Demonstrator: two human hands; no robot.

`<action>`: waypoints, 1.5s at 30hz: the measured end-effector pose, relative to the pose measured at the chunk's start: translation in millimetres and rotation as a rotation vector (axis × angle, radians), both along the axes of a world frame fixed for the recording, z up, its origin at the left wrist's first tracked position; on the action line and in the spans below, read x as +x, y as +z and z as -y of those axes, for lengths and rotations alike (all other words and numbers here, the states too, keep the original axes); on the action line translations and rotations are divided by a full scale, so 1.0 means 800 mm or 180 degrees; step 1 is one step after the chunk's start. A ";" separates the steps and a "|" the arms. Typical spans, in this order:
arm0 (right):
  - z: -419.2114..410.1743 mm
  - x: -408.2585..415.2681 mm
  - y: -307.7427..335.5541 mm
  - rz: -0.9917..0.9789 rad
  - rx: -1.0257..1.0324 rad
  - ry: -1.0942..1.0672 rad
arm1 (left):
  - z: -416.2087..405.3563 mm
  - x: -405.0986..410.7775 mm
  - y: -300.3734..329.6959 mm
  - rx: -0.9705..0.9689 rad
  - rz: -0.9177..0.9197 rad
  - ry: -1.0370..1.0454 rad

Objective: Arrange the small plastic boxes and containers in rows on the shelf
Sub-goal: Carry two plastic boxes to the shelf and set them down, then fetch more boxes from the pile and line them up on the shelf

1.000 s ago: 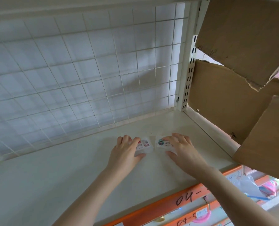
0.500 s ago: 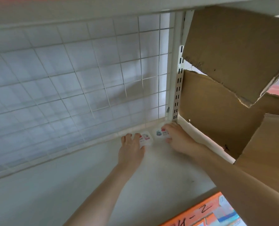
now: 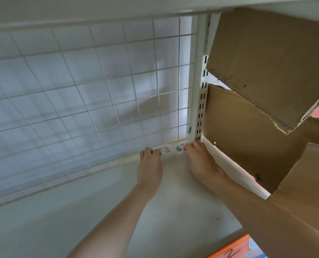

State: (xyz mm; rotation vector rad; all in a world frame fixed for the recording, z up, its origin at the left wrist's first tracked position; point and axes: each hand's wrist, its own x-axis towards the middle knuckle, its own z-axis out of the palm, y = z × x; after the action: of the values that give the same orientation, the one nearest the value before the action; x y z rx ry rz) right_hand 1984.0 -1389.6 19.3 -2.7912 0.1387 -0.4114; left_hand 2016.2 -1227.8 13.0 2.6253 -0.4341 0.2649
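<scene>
Two small clear plastic boxes with printed labels sit side by side at the back right corner of the white shelf (image 3: 80,211), against the wire mesh back. My left hand (image 3: 149,165) rests its fingertips on the left box (image 3: 165,150). My right hand (image 3: 199,159) has its fingers on the right box (image 3: 179,148), which lies next to the slotted upright post (image 3: 199,108). Both hands lie flat over the boxes and hide their near edges.
A white wire grid panel (image 3: 80,101) closes the back of the shelf. Torn brown cardboard sheets (image 3: 266,71) hang along the right side. An orange shelf-edge strip (image 3: 235,250) with handwriting shows at the bottom right.
Both hands have slid the two boxes from the middle of the shelf to the back right corner, up against the mesh. The view has moved closer in.
</scene>
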 end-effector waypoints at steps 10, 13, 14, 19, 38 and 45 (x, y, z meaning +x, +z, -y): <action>-0.001 -0.014 -0.005 -0.0013 -0.0273 0.0187 | -0.003 0.004 0.003 -0.0057 -0.0024 -0.0195; 0.000 -0.015 -0.004 -0.0049 -0.0173 0.0251 | -0.004 0.005 0.007 -0.0003 -0.0063 -0.0256; 0.001 -0.015 -0.004 -0.0067 -0.0160 0.0265 | -0.004 0.005 0.007 0.0016 -0.0069 -0.0267; 0.002 -0.017 0.003 -0.0168 -0.0287 0.0259 | -0.003 -0.003 0.007 0.0237 -0.0010 -0.0128; -0.161 -0.057 0.015 0.0188 0.0096 0.1355 | -0.165 -0.140 0.014 0.0403 -0.0059 0.1135; -0.262 -0.084 0.010 0.0312 0.0297 0.2183 | -0.291 -0.205 0.016 0.0331 -0.0037 0.1877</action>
State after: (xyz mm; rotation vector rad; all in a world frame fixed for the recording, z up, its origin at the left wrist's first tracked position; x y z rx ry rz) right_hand 1916.6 -1179.7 27.2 -2.5105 -0.7736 -0.3462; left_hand 1851.8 -995.3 25.7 2.7966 0.3542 0.4201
